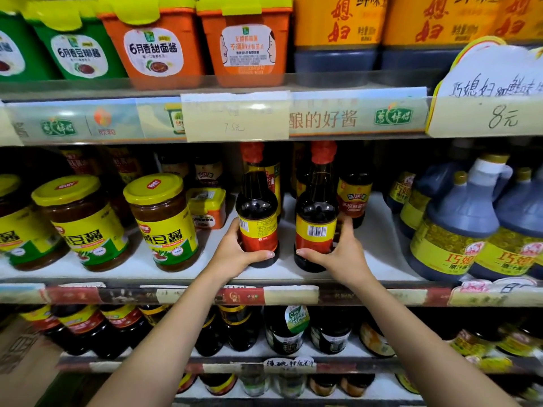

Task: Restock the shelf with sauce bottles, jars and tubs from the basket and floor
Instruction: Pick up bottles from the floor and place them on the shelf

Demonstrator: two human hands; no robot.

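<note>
A shop's shelving unit fills the frame, seen from close up. Across the middle runs a white shelf board [379, 230], fronted by a strip of worn price labels [291, 293]. At the upper left, green and orange plastic tubs with yellow-green lids [155, 51] are lined up on the board above, and at the upper right large dark jugs with yellow-orange labels [338, 33] are stood. A handwritten paper price card [487, 113] is fixed at the right edge. On a lower board dark bottles [229, 330] are ranged.

On the white shelf, at the left, glass jars of brown paste with yellow lids [163, 221] are placed, with a small orange tub with a yellow lid [207, 208] behind them. At the right, big handled jugs of dark sauce [452, 227] are grouped.

In the centre two dark glass sauce bottles with red caps are held upright, side by side but apart. The left-hand bottle [257, 212] is gripped low down by the left hand [235, 251], thumb laid across its red label. The right-hand bottle [316, 215] is gripped likewise by the right hand [340, 254], fingers wrapped round its far side. Whether the bases rest on the board cannot be told. A shorter dark bottle with an orange label [354, 198] is seen just behind the right hand.
</note>
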